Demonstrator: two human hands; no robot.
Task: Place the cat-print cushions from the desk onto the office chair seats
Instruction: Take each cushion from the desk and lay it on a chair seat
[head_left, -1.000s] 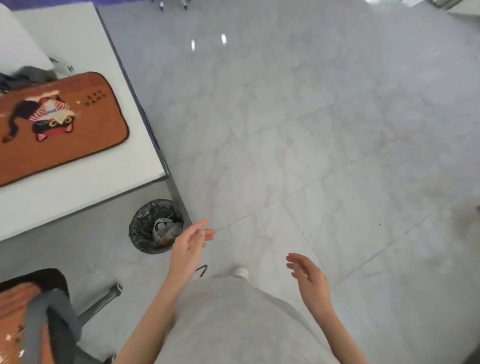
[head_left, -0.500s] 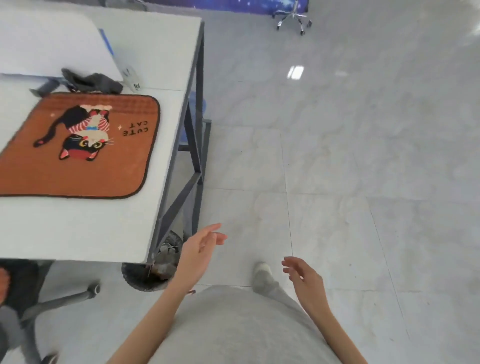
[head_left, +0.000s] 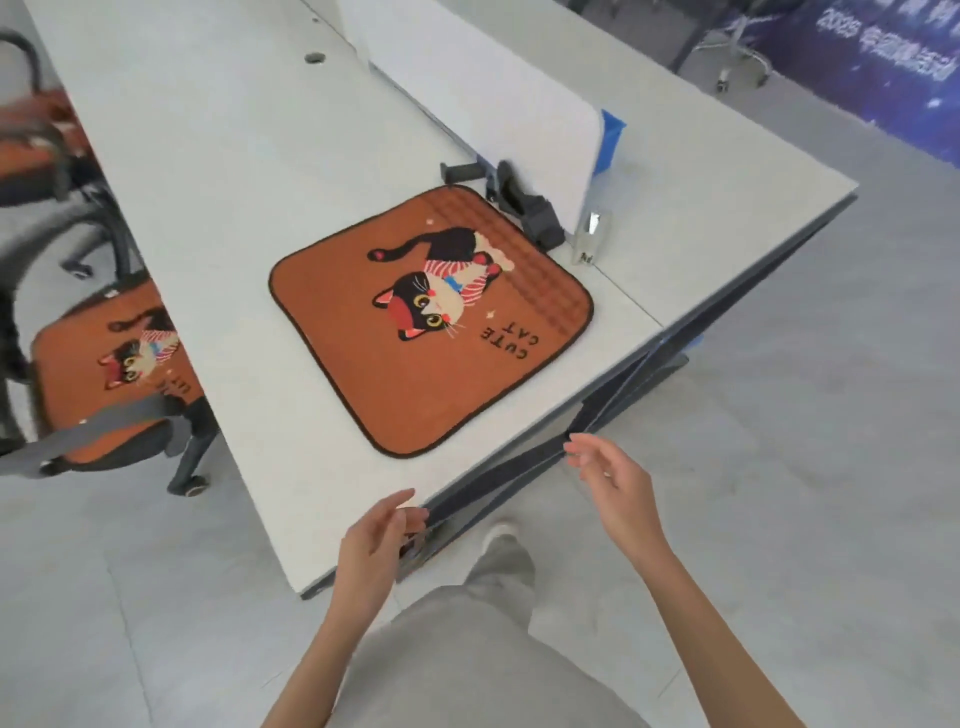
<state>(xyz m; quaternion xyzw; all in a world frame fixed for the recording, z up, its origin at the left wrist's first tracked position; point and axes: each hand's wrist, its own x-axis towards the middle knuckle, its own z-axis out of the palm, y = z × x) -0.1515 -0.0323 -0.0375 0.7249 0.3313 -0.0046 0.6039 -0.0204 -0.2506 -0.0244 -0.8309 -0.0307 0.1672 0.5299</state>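
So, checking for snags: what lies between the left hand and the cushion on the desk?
Head view: only bare white desk between left hand and cushion.

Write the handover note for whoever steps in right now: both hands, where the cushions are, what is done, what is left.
Left hand: open, empty, at the desk's near corner.
Right hand: open, empty, beside the desk edge.
One cat-print cushion lies flat on the white desk, untouched.
Another cushion already sits on the office chair seat at the left.
Done: that chair has its cushion.
Left: pick up the desk cushion and lay it on a chair seat that has none.
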